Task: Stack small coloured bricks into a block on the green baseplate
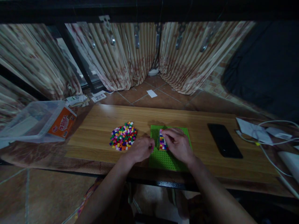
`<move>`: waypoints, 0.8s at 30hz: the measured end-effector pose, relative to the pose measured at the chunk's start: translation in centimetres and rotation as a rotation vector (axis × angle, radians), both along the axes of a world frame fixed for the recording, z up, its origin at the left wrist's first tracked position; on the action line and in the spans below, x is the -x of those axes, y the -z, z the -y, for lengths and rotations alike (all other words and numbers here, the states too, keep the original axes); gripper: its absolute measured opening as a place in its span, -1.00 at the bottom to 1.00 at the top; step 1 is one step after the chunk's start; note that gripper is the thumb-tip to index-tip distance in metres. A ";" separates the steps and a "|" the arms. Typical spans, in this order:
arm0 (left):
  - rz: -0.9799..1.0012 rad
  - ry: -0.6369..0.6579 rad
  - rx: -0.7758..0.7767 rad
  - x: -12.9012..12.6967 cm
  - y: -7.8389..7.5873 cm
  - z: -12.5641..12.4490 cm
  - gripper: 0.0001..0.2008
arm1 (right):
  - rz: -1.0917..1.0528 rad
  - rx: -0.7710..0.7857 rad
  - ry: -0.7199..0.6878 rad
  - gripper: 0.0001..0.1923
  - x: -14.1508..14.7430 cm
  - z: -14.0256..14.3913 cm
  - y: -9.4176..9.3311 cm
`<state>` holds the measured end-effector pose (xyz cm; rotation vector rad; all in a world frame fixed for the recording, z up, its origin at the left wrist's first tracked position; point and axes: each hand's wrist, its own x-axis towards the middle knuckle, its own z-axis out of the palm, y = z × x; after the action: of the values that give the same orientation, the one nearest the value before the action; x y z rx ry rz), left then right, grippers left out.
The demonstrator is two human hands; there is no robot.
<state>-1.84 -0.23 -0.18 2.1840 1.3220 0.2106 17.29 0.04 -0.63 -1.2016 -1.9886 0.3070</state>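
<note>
A green studded baseplate [167, 158] lies on the wooden table top [98, 124]. On it stands a small block of many-coloured bricks [162, 143]. My right hand [178, 144] rests on the plate with its fingers on the top and right side of that block. My left hand [141, 149] lies curled at the plate's left edge, fingertips close to the block; whether it holds a brick is hidden. A heap of loose small bricks [123, 136] in mixed colours sits to the left of my left hand.
A black phone [224, 140] lies right of the plate. White cables and papers [261, 132] are at the far right. A clear plastic box [30, 119] with an orange label stands at the left. Curtains [130, 53] hang behind the table.
</note>
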 end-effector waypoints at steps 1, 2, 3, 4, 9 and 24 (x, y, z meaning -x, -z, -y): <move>0.001 0.003 0.004 0.0 0.0 0.0 -0.88 | 0.002 0.001 -0.003 -0.85 0.0 0.0 0.0; 0.003 0.007 0.005 0.0 0.1 0.0 -0.88 | 0.001 0.001 -0.004 -0.85 0.0 0.0 0.0; 0.006 0.010 0.002 0.1 0.1 0.0 -0.88 | 0.000 0.002 -0.004 -0.85 0.0 0.0 0.1; 0.012 0.012 -0.003 0.1 0.1 0.0 -0.88 | -0.001 0.002 -0.004 -0.85 -0.1 0.0 0.1; 0.017 0.014 -0.011 0.1 0.2 -0.1 -0.88 | 0.003 0.016 -0.012 -0.84 -0.1 0.0 0.3; -0.033 -0.050 -0.014 -0.1 -0.4 0.0 -0.89 | 0.013 0.036 -0.022 -0.83 0.0 -0.1 0.3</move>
<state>-1.70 -0.21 0.24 2.1764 1.3983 0.2051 17.30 0.10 -0.90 -1.2075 -2.0162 0.3481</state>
